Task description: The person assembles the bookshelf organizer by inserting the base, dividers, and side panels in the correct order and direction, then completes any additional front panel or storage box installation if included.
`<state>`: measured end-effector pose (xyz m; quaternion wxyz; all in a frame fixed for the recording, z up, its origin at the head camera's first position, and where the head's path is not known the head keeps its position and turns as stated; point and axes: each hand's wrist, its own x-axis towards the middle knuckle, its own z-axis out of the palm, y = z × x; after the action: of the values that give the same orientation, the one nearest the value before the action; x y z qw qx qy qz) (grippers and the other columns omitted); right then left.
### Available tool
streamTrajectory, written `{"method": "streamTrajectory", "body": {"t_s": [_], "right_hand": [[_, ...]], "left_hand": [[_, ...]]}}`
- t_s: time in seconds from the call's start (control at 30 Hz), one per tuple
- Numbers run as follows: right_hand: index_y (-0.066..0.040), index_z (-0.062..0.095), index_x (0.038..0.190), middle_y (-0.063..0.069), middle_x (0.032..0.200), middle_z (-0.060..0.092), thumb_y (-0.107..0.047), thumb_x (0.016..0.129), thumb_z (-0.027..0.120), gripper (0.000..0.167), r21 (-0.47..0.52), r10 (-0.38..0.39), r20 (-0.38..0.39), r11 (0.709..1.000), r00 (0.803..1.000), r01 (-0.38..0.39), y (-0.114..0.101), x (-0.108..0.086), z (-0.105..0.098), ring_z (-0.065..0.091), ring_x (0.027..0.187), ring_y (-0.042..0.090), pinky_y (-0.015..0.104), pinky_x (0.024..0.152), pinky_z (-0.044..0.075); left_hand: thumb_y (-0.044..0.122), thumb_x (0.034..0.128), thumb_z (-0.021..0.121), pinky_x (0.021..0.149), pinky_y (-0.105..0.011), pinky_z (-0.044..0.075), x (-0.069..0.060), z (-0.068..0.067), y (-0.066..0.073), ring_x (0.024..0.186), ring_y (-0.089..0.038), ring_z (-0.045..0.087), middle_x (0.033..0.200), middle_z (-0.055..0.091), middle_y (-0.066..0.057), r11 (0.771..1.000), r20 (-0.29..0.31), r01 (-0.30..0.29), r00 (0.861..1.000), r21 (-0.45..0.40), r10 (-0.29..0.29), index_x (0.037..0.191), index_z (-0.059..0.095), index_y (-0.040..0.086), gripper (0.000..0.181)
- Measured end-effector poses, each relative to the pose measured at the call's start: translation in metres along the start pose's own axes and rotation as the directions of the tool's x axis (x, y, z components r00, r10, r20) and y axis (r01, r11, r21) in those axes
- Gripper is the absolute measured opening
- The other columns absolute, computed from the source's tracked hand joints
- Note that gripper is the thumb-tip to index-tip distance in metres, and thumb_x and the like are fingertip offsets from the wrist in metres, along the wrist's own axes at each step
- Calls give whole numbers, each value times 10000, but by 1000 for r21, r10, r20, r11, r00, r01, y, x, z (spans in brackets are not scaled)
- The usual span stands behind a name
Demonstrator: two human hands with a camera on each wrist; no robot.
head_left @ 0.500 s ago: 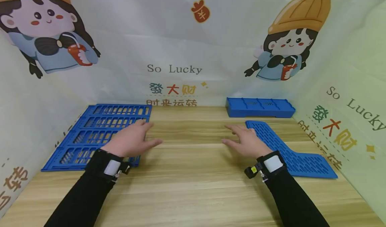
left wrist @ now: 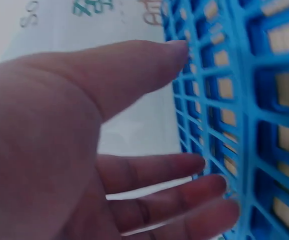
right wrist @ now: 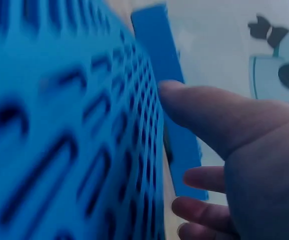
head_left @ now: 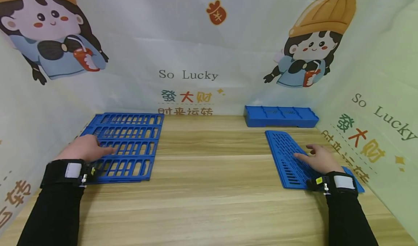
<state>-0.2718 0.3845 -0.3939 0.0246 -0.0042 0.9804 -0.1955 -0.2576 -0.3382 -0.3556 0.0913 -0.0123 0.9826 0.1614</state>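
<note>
On the left of the table lies a flat blue openwork panel (head_left: 130,156) with rows of rectangular slots, its edges suggesting stacked sheets. My left hand (head_left: 83,148) is over its left part, the thumb pointing right across it. In the left wrist view the thumb and fingers are spread, their tips close to the lattice; contact is unclear. On the right lies a bent blue panel (head_left: 277,159) with many narrow slots. Above its right half is my right hand (head_left: 323,160), thumb extended. The right wrist view shows those fingers loosely extended beside the slotted panel (right wrist: 44,45), gripping nothing.
A long blue box-like piece (head_left: 281,118) stands at the back right against the curtain. Printed curtains (head_left: 202,50) enclose the wooden table (head_left: 209,188) at the back and both sides. Bare wood shows between the panels.
My left hand has moved left and slightly nearer, from the panel's right part to its left part. My right hand has moved right over the bent panel.
</note>
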Motion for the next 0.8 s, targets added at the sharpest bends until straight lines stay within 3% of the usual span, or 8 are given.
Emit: {"method": "streamTrajectory", "body": {"t_s": [0.07,0.17,0.23,0.3,0.37,0.43,0.6,0.8], "right_hand": [[178,460,1542,473,1421,581,-608,1055,646,944,-45,12,9,999,1000,-11,6,0,-1,611,1270,619,686,975,565],[180,522,1493,452,1347,645,-645,1025,669,960,-87,12,18,996,1000,-11,9,-1,-1,658,1208,602,667,940,583],[170,546,1478,441,1343,657,-663,1016,671,960,-97,21,27,995,999,-18,10,-3,-2,655,1213,609,715,979,544],[159,566,1466,433,1353,658,-680,1007,673,962,-100,30,30,995,999,-26,10,-4,-2,633,1237,628,807,1039,443],[145,576,1462,424,1366,657,-706,994,673,976,-104,43,30,994,999,-39,11,-5,-3,605,1267,647,899,1064,314],[134,583,1459,416,1375,656,-730,978,676,993,-105,55,28,993,998,-52,10,-6,-3,582,1287,662,958,1049,207],[133,583,1456,403,1371,665,-751,959,683,1019,-94,66,29,994,997,-63,10,-7,-3,599,1279,641,961,1057,177],[127,579,1461,394,1367,668,-762,950,687,1031,-80,69,36,995,997,-66,10,-8,-4,618,1258,618,937,1039,194]], "left_hand": [[524,1030,692,647,-385,458,0,1,-7,691,-244,556,715,527,-54,999,39,48,998,12,-49,771,669,-7,591],[554,984,746,754,-492,571,4,4,-13,857,-394,661,964,692,-293,996,75,85,993,31,-87,1057,708,-171,730],[570,956,775,840,-582,604,6,7,-15,996,-490,686,1206,668,-440,995,86,90,992,37,-93,1215,645,-241,861],[583,924,806,877,-626,601,9,10,-16,1058,-523,680,1349,598,-490,995,87,89,992,38,-92,1282,597,-263,942],[599,903,821,858,-609,604,10,12,-16,1031,-497,679,1326,612,-481,995,86,94,991,39,-97,1269,603,-257,956],[605,891,831,790,-541,587,10,12,-15,936,-423,654,1168,665,-411,995,87,95,991,36,-98,1140,648,-207,870],[551,903,830,665,-403,445,7,12,-8,769,-284,563,816,534,-93,996,76,86,993,18,-87,756,573,79,557],[539,931,795,621,-355,377,5,14,6,650,-197,464,682,374,27,999,17,41,999,9,-41,657,469,160,570]]}}
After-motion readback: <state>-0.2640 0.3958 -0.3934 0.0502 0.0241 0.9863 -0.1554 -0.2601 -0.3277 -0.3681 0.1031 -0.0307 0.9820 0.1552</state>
